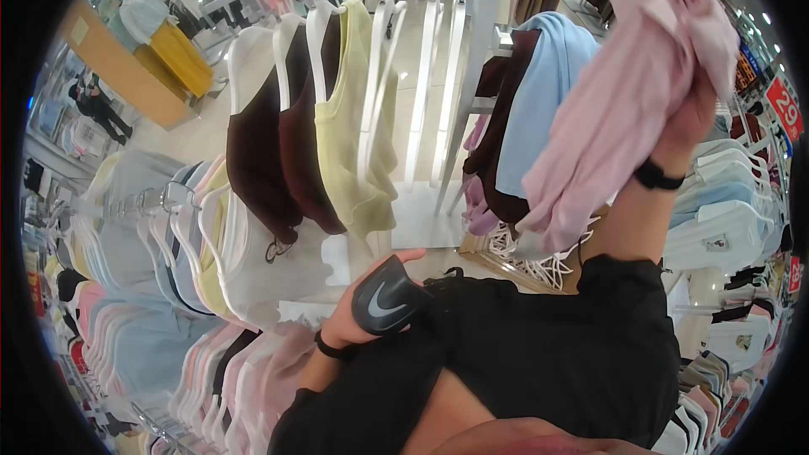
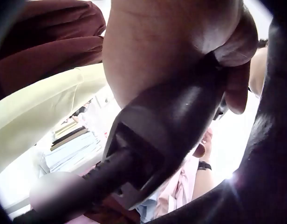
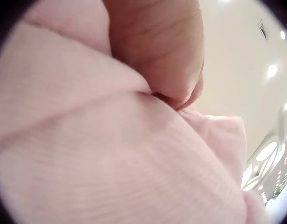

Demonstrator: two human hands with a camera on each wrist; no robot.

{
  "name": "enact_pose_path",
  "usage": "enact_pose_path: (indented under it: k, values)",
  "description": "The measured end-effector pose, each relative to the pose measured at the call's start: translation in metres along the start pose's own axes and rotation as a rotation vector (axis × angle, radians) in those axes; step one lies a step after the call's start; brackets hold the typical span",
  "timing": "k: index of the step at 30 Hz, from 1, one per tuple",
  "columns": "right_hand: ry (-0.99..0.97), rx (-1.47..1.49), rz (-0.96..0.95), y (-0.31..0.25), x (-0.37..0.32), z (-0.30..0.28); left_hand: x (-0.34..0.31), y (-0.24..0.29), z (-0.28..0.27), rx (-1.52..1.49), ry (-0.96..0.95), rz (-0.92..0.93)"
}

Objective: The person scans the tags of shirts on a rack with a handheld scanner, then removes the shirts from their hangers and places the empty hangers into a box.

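My right hand [image 1: 689,122] is raised at the upper right and grips a bunched pink garment [image 1: 619,101], which hangs down toward the left. In the right wrist view, curled fingers [image 3: 157,51] press into the folds of the pink fabric [image 3: 101,154]. At my waist, my left hand [image 1: 344,320] holds a dark grey corded handheld device [image 1: 383,299] with a pale swoosh on it. In the left wrist view, the fingers wrap around its smooth dark body [image 2: 176,112], and a ribbed cord end [image 2: 106,172] comes out of it. Its exact kind cannot be told.
Ahead hang dark brown tops [image 1: 261,152] and a pale yellow top [image 1: 350,118] beside bare white hangers [image 1: 423,93]. A light blue garment [image 1: 543,101] hangs behind the pink one. Loose white hangers [image 1: 531,257] lie below. Clothes racks line both sides.
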State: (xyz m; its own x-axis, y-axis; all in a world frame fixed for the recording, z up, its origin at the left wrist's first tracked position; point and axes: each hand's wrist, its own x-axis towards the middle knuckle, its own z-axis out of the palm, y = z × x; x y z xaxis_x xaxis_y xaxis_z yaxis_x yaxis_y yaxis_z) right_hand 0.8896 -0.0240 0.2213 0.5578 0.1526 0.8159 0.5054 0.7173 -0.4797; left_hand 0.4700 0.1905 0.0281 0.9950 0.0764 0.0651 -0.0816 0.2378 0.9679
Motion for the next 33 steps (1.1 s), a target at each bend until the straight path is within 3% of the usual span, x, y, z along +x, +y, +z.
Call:
enact_pose_path:
  k: [2,5,6,7,9,13,18,21,23,25,27,29,33]
  values:
    - [-0.083,-0.108,0.173,0.037,0.033,-0.019,-0.002,-0.001,0.001,-0.006,0.010,-0.003]
    - [-0.252,-0.622,0.442,0.074,0.027,-0.017,-0.005,-0.002,0.006,-0.012,0.054,-0.008]
    - [-0.260,-0.973,0.306,0.089,0.016,-0.018,-0.006,-0.001,0.006,-0.014,0.078,-0.007]
    - [-0.359,-0.929,0.362,0.092,0.008,-0.021,-0.007,0.002,0.005,0.017,0.075,-0.011]
    - [-0.315,-1.143,0.210,0.106,-0.011,-0.031,-0.011,0.008,0.006,0.069,0.087,-0.022]
    - [-0.270,-1.017,0.265,0.091,-0.018,-0.029,-0.013,0.009,0.008,0.047,0.165,-0.018]
    - [-0.271,-1.181,0.061,0.058,-0.039,0.008,-0.020,-0.008,-0.005,0.199,0.194,0.005]
    - [-0.325,-1.057,-0.018,0.035,-0.079,0.055,-0.022,-0.026,-0.011,0.267,0.248,-0.008]
    - [-0.499,-0.747,0.075,0.032,-0.117,0.082,-0.022,-0.031,-0.009,0.269,0.350,0.000]
    - [-0.715,-0.407,0.318,0.024,-0.146,0.117,-0.022,-0.030,-0.010,0.234,0.341,-0.009]
    - [-0.838,-0.276,0.396,0.028,-0.168,0.150,-0.021,-0.025,-0.011,0.194,0.341,-0.019]
    - [-0.882,-0.227,0.491,0.031,-0.176,0.180,-0.020,-0.016,-0.008,0.148,0.352,-0.027]
    - [-0.694,-0.153,0.640,0.057,-0.180,0.222,-0.025,-0.018,-0.011,0.191,0.325,-0.017]
